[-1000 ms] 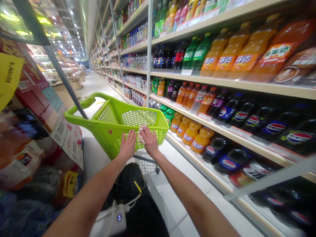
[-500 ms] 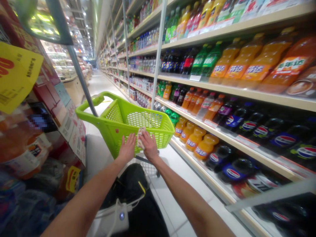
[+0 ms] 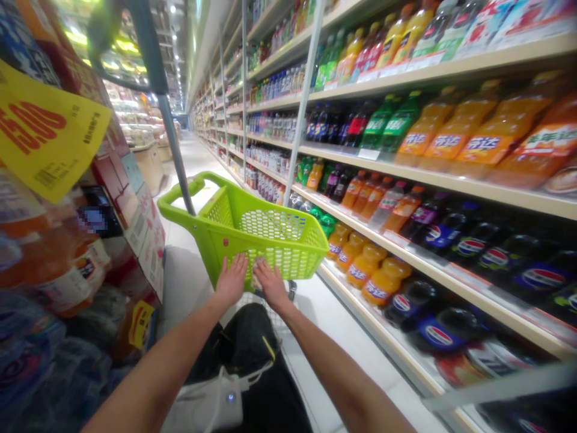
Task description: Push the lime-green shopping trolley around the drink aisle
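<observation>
A lime-green shopping trolley basket (image 3: 288,240) with pierced sides stands in front of me, its grey pole rising at the left. My left hand (image 3: 231,279) lies flat with fingers stretched against its near side and holds nothing. Just to the right, my right hand (image 3: 269,282) presses a crumpled pale, patterned cloth (image 3: 256,274) to the same side. Most of the cloth is hidden under the palm and fingers. The inside of the basket shows only in part.
Shelves of soda bottles (image 3: 392,282) run along the right side. At the left are stacked bottles and boxes with a yellow price tag (image 3: 49,132). A white power bank (image 3: 220,397) with cables lies at my lap. The tiled aisle floor (image 3: 198,144) stretches ahead.
My right hand and the cloth have slid lower on the basket's side, from near the rim. My left hand stays flat on it. The whole view has shifted slightly.
</observation>
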### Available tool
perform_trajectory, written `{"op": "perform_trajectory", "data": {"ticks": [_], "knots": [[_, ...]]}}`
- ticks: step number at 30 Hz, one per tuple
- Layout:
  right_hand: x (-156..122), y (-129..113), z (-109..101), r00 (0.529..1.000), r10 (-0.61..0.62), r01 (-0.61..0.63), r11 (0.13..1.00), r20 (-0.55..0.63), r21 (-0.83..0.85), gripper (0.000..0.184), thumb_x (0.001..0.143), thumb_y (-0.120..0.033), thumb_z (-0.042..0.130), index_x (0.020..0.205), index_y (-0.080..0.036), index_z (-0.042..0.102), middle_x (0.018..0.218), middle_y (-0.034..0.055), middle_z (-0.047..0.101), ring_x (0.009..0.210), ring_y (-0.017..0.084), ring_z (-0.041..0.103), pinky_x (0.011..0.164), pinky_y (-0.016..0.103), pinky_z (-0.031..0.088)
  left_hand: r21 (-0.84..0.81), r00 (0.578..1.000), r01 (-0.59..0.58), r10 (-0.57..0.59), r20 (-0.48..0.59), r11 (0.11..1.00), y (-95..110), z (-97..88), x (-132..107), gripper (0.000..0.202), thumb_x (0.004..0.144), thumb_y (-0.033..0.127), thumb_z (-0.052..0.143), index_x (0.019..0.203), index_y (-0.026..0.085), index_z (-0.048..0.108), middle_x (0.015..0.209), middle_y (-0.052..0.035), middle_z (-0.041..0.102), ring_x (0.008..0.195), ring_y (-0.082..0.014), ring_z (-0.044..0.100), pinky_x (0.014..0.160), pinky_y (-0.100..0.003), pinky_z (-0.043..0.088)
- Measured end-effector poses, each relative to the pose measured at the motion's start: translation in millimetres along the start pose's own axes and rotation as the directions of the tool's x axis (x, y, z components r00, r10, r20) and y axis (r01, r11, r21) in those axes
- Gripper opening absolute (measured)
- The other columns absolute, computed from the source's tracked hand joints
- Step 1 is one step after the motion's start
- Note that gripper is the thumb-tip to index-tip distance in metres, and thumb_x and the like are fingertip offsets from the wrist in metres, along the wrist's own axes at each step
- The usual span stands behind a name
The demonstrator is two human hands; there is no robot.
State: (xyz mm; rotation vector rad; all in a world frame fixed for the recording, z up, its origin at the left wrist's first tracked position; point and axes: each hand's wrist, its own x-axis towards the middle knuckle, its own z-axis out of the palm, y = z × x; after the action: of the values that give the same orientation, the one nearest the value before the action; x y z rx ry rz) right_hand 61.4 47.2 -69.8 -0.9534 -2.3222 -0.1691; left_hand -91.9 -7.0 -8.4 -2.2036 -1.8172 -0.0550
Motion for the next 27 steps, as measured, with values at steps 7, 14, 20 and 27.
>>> {"op": "perform_trajectory", "data": {"ticks": [7,14,20,27], "knots": [[56,-27,-31,0.972,-0.038,0.032,0.999,-0.231,-0.032,0.037,0.087,-0.021,0.047,0.123,-0.020,0.050,0.135,0.0113,0.043,0.131,0.021,0.029,0.107,0.047,0.016,-0.004,0.987,0.108,-0.108,-0.123,0.994,-24,-20.2,0,0.065,0.074,0.012,0.034,0.138,0.008,0.023,0.148,-0.0105,0.014,0.137,-0.0222,0.011,0.108,-0.055,0.008],[52,-23,-4,0.999,-0.034,0.033,0.997,-0.026,-0.066,0.040,0.085,-0.010,0.043,0.124,-0.018,0.049,0.138,0.0104,0.039,0.130,0.024,0.030,0.103,0.053,0.023,0.005,0.989,0.107,-0.106,-0.099,0.994,-33,-18.6,-7,0.061,0.076,0.012,0.031,0.137,0.008,0.026,0.147,-0.0111,0.018,0.136,-0.0215,0.014,0.108,-0.054,0.009],[43,-33,-5,0.996,-0.082,0.084,0.996,0.043,-0.031,0.037,0.086,-0.019,0.047,0.123,-0.018,0.050,0.136,0.0117,0.041,0.129,0.023,0.033,0.104,0.051,0.023,-0.009,0.995,0.082,-0.082,-0.059,0.997,-40,-4.6,-21,0.059,0.076,0.011,0.030,0.135,0.009,0.031,0.146,-0.0111,0.023,0.135,-0.0222,0.020,0.108,-0.053,0.008],[97,-59,-31,0.980,-0.109,0.102,0.994,-0.169,-0.051,0.038,0.089,-0.020,0.042,0.127,-0.020,0.046,0.139,0.0102,0.036,0.133,0.019,0.024,0.107,0.048,0.014,0.013,0.969,0.132,-0.127,-0.210,0.991,-69,-28.0,-21,0.064,0.074,0.011,0.033,0.137,0.008,0.025,0.147,-0.0114,0.019,0.137,-0.0223,0.011,0.108,-0.054,0.003]]}}
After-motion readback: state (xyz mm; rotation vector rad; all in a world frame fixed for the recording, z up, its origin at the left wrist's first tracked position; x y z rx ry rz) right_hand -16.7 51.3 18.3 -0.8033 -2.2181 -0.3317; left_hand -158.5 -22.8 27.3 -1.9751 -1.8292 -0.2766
